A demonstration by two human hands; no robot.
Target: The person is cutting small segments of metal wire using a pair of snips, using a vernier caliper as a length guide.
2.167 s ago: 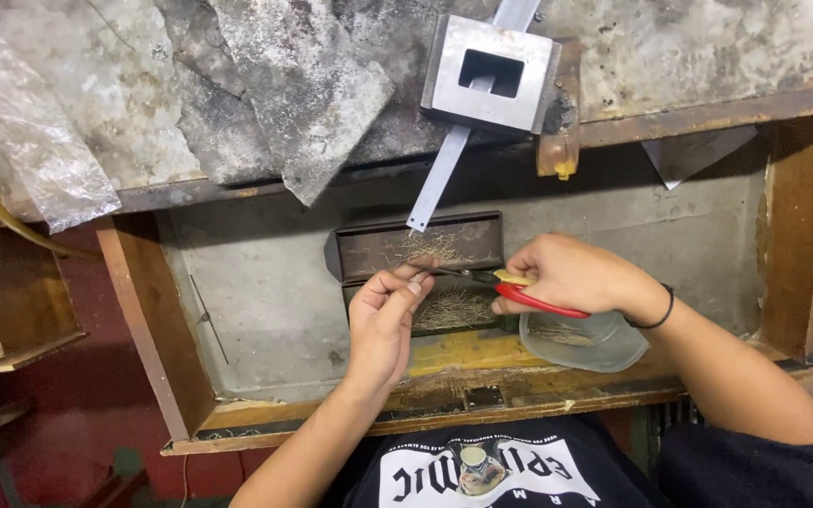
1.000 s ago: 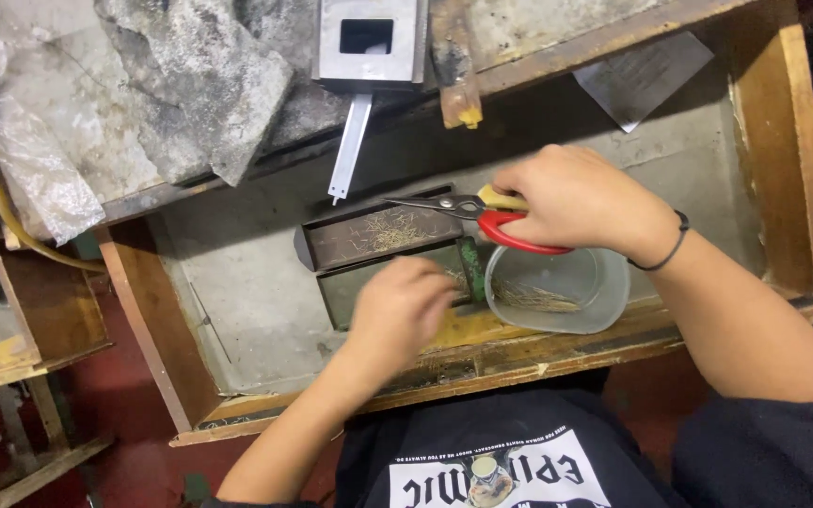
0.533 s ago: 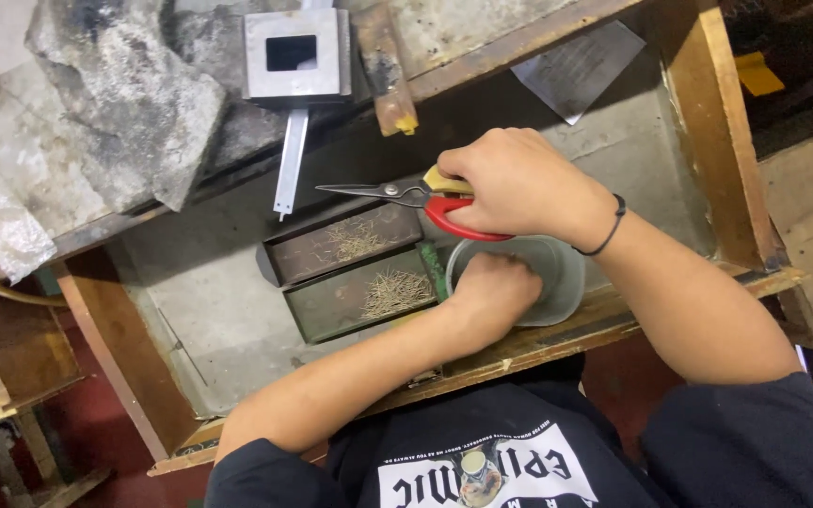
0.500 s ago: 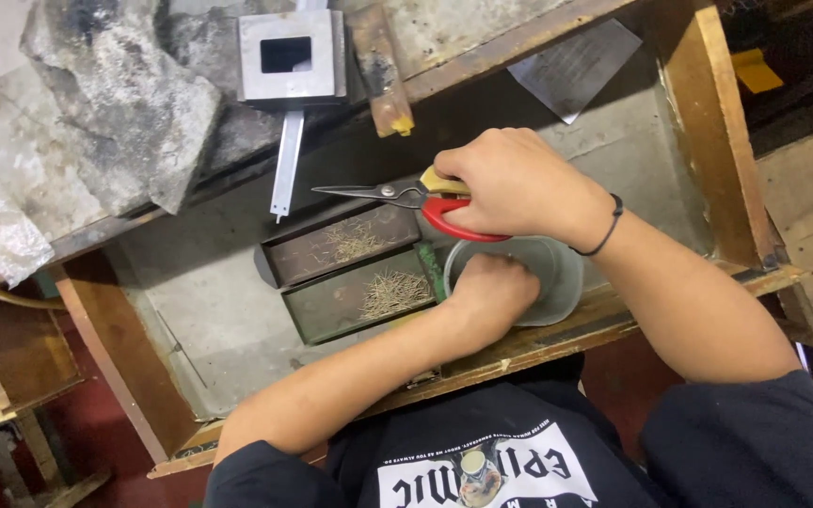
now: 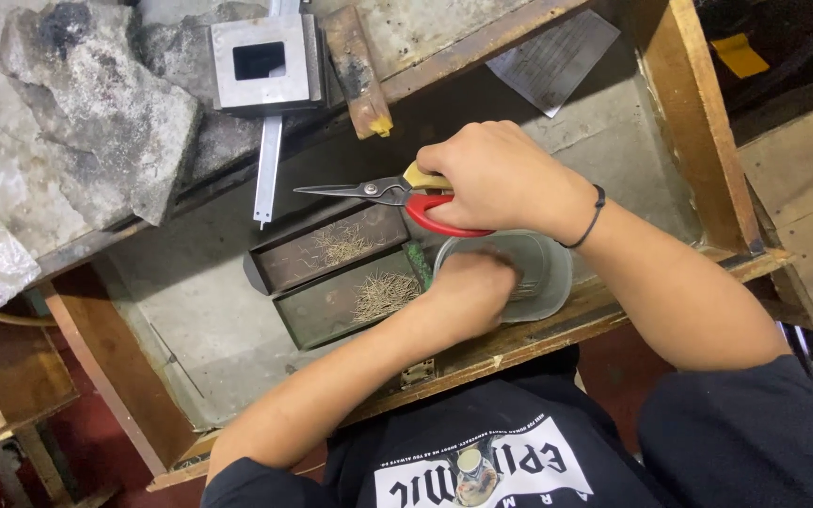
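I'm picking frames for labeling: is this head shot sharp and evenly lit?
Head view: mostly sharp; the left hand blurs slightly inside the clear plastic cup; the snips are crisp in the right hand; the wooden drawer is evenly lit, without glare.

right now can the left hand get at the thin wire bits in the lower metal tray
Probably yes. The left hand is in the clear plastic cup right beside the lower tray, whose open top nothing covers. The right hand holds the snips above, clear.

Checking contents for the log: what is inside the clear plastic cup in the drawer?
The left hand reaches into the clear plastic cup, beside a few thin wire-like pieces. The hand covers the rest.
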